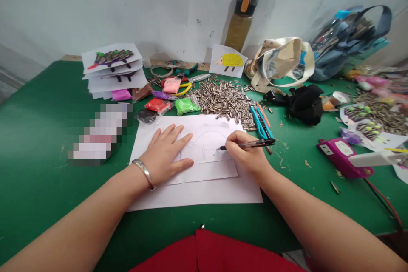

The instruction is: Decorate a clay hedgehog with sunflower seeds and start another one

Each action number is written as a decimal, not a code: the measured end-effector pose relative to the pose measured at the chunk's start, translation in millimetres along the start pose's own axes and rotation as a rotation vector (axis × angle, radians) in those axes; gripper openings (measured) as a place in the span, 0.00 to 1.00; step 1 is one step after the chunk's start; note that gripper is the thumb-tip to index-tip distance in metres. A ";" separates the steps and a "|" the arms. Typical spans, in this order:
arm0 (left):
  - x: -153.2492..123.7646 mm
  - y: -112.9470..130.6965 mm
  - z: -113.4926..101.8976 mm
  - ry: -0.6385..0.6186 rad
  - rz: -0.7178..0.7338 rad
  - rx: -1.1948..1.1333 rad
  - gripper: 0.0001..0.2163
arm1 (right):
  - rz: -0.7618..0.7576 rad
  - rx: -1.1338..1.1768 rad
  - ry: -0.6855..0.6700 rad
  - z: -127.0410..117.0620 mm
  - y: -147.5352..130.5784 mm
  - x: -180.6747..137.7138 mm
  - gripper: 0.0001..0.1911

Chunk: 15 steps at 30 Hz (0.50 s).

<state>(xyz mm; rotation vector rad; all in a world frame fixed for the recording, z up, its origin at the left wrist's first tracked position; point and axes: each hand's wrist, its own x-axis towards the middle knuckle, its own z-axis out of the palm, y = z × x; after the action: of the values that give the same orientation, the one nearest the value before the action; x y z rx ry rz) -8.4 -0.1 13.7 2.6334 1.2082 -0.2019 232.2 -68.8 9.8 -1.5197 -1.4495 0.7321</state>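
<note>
My left hand (167, 153) lies flat with fingers spread on a small sheet of white paper (208, 142), pressing it down; a silver bracelet is on that wrist. My right hand (245, 151) is closed round a black pen (251, 144), whose tip touches the sheet where a faint curved outline is drawn. The small sheet rests on a larger white sheet (204, 193) on the green table (41, 136).
A heap of sunflower seeds (223, 100) and packets of coloured clay (172, 97) lie beyond the paper. A stack of finished hedgehog pictures (111, 68) stands back left. A bottle (242, 19), bags (280, 63), a glue gun (344, 157) and blue pens (259, 121) sit to the right.
</note>
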 end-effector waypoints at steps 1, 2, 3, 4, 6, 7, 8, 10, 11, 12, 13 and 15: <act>0.2 0.3 -0.3 -0.003 -0.003 0.000 0.32 | -0.008 -0.013 -0.006 -0.1 0.5 0.4 0.07; 0.3 0.8 -0.6 -0.008 -0.005 0.001 0.32 | -0.014 -0.023 -0.009 -0.1 0.7 0.8 0.07; 0.4 1.2 -1.1 -0.012 -0.009 0.001 0.32 | -0.018 -0.029 -0.011 -0.2 0.8 1.0 0.07; 0.4 1.7 -1.5 -0.017 -0.011 0.000 0.32 | -0.021 -0.032 -0.012 -0.3 0.7 1.2 0.07; 0.2 2.3 -2.3 -0.023 -0.017 -0.002 0.33 | -0.018 -0.037 -0.014 -0.7 0.2 1.3 0.07; 0.0 2.3 -2.6 -0.024 -0.018 -0.004 0.33 | -0.013 -0.038 -0.017 -0.9 -0.2 1.2 0.07; -0.2 2.2 -2.7 -0.025 -0.019 -0.006 0.33 | -0.008 -0.040 -0.022 -1.2 -0.5 1.1 0.07; -0.7 1.8 -2.8 -0.024 -0.019 -0.006 0.33 | 0.003 -0.039 -0.033 -2.0 -1.2 0.7 0.07; -0.8 1.6 -2.7 -0.023 -0.018 -0.005 0.32 | 0.007 -0.035 -0.040 -2.4 -1.4 0.5 0.07; -0.8 1.4 -2.5 -0.021 -0.017 -0.004 0.32 | 0.011 -0.028 -0.047 -2.9 -1.6 0.3 0.07; -0.8 1.3 -2.4 -0.020 -0.015 -0.004 0.32 | 0.014 -0.019 -0.053 -3.3 -1.7 0.1 0.07; -0.6 1.4 -2.1 -0.017 -0.013 -0.005 0.32 | 0.021 0.003 -0.069 -4.0 -1.7 0.1 0.07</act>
<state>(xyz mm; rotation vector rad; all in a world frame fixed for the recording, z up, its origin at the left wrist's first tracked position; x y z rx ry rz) -7.7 -0.9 16.1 2.6145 1.2194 -0.2229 235.0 -69.6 13.0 -1.5233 -1.4844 0.8059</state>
